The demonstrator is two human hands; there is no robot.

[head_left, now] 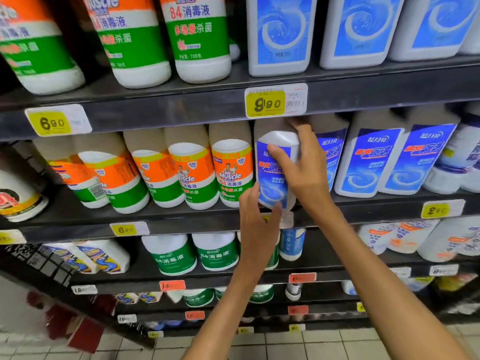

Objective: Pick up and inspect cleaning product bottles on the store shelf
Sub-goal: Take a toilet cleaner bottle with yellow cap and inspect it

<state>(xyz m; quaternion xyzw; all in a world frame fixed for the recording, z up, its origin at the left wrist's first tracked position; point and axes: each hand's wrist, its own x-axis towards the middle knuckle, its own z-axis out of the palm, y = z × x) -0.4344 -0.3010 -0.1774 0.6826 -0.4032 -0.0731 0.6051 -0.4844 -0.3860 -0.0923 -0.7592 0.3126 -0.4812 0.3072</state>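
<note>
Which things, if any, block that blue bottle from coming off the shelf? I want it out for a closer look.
Nothing visible does. Both the right hand and left hand already hold the blue bottle, and its front faces open space.

Blue bottle (275, 175) cap hidden under shelf lip; bottom price tags (172, 285) blurred, unreadable

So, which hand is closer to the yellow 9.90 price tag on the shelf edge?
Right. The right hand grips the top of the blue-label bottle, just below the 9.90 price tag. The left hand holds the bottle's base, farther down.
</note>
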